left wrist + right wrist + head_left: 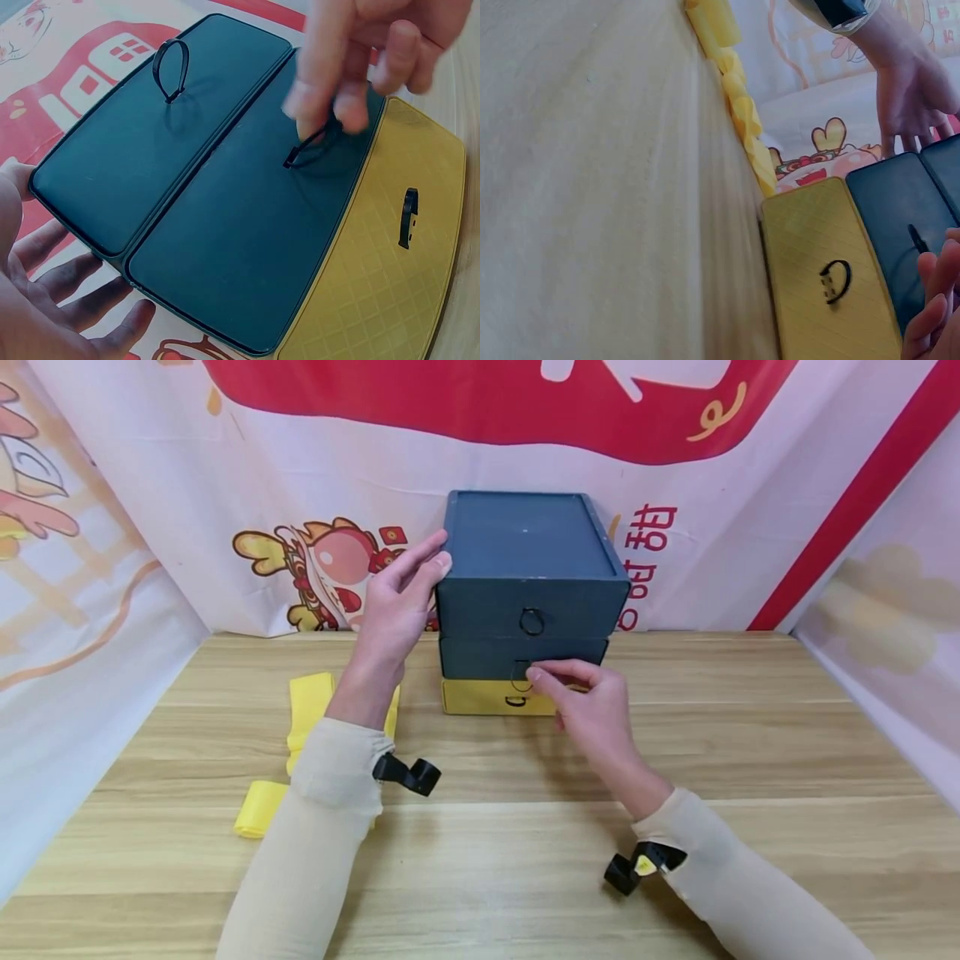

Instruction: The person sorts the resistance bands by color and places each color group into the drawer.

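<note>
From my remote seat I see the stack of drawers [525, 539] at twelve o'clock. My left hand [396, 606] rests, fingers extended, against its nine o'clock side; my right hand [596, 706], apart from it, pinches the black loop [294, 156] on the middle drawer [480, 658]. I judge any pull should run level toward six o'clock, with the left hand bracing firmly.

Smooth dark drawer fronts [225, 217] are showing a satin, plastic-like sheen, while the yellow drawer front [382, 277] is bearing an embossed diamond texture. Black pulls [406, 217] are resembling slim plastic straps. Smooth wood grain is running across the table [480, 868]; a printed cloth backdrop [360, 452] is creasing, and matt cloth sleeves [300, 852] are wrinkling.
</note>
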A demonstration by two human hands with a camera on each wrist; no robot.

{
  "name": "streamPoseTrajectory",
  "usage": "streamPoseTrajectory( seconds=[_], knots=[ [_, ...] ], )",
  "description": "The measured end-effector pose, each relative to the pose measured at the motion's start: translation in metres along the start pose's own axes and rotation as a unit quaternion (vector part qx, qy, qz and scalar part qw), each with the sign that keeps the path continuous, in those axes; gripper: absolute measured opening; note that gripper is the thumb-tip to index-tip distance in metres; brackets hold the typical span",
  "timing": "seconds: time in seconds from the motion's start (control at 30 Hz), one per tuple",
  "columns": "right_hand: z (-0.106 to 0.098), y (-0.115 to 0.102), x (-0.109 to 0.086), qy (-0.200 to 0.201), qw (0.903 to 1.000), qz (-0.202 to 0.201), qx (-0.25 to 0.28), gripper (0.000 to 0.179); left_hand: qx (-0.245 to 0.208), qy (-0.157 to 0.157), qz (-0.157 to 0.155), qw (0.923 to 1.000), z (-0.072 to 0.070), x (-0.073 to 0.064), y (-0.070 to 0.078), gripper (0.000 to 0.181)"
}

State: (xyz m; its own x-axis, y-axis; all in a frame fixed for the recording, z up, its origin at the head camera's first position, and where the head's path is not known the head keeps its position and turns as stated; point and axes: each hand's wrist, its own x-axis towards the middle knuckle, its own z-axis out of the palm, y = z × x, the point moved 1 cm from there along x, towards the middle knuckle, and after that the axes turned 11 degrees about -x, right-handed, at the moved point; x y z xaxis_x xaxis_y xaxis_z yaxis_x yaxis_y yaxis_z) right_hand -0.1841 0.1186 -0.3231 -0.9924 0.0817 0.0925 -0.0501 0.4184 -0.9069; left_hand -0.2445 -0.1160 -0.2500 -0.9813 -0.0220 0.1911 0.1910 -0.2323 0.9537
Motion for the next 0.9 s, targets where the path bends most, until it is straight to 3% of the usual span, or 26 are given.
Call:
streamPoseTrajectory(
  seconds=[0.13,0.2,0.3,0.37,0.43,0.53,0.63,0.7,0.77,0.9],
  knots=[
    [-0.016,-0.012,-0.003,0.083,0.9925,-0.089,-0.01,0.031,-0.014,0.006,0.002,0.9999,0.003,-0.001,0.0,0.042],
    [-0.025,-0.022,-0.002,0.138,0.9777,-0.158,-0.001,0.028,-0.018,0.015,0.01,0.9997,0.004,-0.002,0.001,0.043],
    [-0.037,-0.039,0.003,0.206,0.9456,-0.252,0.014,0.022,-0.008,0.045,0.033,0.9984,0.004,-0.007,0.004,0.042],
    [-0.044,-0.05,0.009,0.236,0.9295,-0.283,0.015,0.021,-0.003,0.074,0.051,0.9959,0.004,-0.013,0.007,0.04],
    [-0.05,-0.059,0.018,0.258,0.923,-0.286,0.008,0.024,0.003,0.107,0.069,0.9918,0.005,-0.021,0.009,0.037],
    [-0.056,-0.066,0.034,0.265,0.93,-0.254,-0.019,0.031,0.004,0.15,0.083,0.9852,0.007,-0.038,0.006,0.027],
    [-0.057,-0.067,0.052,0.226,0.949,-0.213,-0.053,0.04,-0.005,0.168,0.058,0.984,0.009,-0.056,-0.007,0.022],
    [-0.056,-0.064,0.063,0.178,0.9633,-0.191,-0.063,0.044,-0.015,0.164,0.014,0.9863,0.011,-0.068,-0.02,0.023],
    [-0.055,-0.061,0.071,0.13,0.9745,-0.174,-0.058,0.048,-0.018,0.142,-0.05,0.9884,0.016,-0.078,-0.035,0.028],
    [-0.055,-0.055,0.08,0.075,0.9834,-0.162,-0.03,0.053,0.018,0.07,-0.175,0.9818,0.025,-0.088,-0.066,0.036]
  ],
)
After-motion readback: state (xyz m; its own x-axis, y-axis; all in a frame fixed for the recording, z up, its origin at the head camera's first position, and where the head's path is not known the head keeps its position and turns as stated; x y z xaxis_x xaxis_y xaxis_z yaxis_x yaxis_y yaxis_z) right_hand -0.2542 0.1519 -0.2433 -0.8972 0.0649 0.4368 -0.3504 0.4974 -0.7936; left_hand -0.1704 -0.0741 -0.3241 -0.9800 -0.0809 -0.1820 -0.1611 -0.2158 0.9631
